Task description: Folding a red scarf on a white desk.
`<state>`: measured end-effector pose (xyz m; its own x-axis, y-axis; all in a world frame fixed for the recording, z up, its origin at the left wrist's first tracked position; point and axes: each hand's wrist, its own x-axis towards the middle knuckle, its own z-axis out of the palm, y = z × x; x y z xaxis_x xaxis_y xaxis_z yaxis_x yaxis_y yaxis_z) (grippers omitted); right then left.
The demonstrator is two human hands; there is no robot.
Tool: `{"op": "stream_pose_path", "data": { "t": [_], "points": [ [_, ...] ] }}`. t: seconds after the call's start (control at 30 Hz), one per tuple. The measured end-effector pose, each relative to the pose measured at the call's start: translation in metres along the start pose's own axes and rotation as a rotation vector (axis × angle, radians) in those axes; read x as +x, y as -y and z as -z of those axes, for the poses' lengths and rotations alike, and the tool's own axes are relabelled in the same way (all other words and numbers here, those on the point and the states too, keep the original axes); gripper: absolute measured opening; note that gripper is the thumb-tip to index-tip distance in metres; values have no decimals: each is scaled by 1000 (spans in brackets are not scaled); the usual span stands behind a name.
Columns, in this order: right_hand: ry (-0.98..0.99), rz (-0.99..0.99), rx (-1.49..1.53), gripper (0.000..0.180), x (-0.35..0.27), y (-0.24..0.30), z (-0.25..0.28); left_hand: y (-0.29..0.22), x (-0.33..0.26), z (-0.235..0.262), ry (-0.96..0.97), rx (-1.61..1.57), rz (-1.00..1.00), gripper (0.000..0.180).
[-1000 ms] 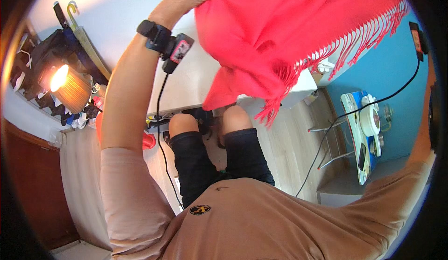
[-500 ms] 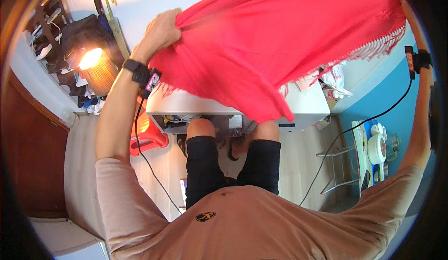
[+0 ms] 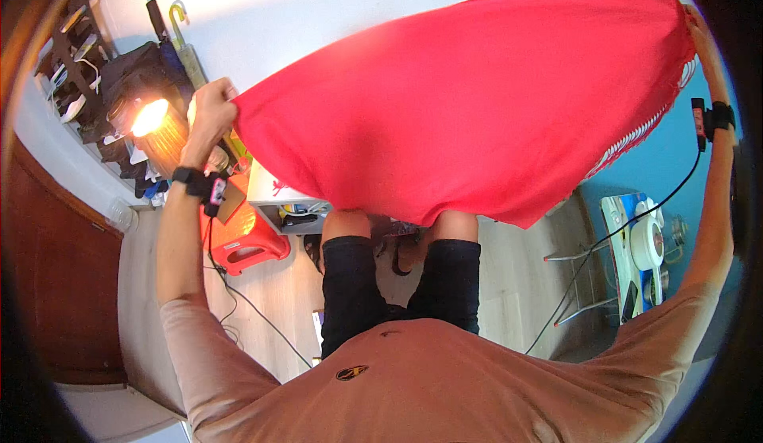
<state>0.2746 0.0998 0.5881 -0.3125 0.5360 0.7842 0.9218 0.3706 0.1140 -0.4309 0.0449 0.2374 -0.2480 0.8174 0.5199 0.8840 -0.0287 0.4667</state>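
A large red cloth with fringed edges, like a scarf or shawl (image 3: 461, 109), is stretched wide between my two raised hands. My left hand (image 3: 213, 108) is closed on its left corner, close to the lit lamp. At the far right my right hand (image 3: 698, 36) grips the other end, partly cut off by the picture's edge. The cloth hangs in front of the white desk (image 3: 266, 187) and hides most of it. White fringe shows along the right lower edge. Its lower hem reaches down to about my knees.
A lit lamp (image 3: 159, 129) and a red plastic stool (image 3: 246, 240) stand at the left. Behind are umbrellas (image 3: 187, 50) and a shoe rack (image 3: 79, 69). At the right a folding table (image 3: 624, 260) holds a white round appliance (image 3: 646, 243). Cables run from both wrist straps.
My left hand has moved left and down, pulling the red shawl wider and flatter. The shawl now covers more of the desk. My right hand has dropped slightly, still gripping.
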Motion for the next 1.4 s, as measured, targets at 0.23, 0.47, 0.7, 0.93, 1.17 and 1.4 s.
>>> {"op": "stream_pose_path", "data": {
  "t": [0.23,0.47,0.7,0.93,1.17,1.4],
  "points": [
    [115,-49,226,22,-33,16,-11,65,-51,27,-149,86,-60,10],
    [544,-105,655,21,-150,133,-63,177,-187,47,-97,440,363,10],
    [1232,-24,1195,21,-310,197,-104,231,-306,22,953,456,707,18],
    [1716,-196,1042,16,-505,222,-133,123,-255,-41,558,149,146,8],
    [1709,25,915,14,-570,229,-152,-83,-246,-129,555,-104,-493,36],
    [1392,-998,1039,22,-573,205,-186,-185,-273,-173,889,-360,-446,42]
  ]
}}
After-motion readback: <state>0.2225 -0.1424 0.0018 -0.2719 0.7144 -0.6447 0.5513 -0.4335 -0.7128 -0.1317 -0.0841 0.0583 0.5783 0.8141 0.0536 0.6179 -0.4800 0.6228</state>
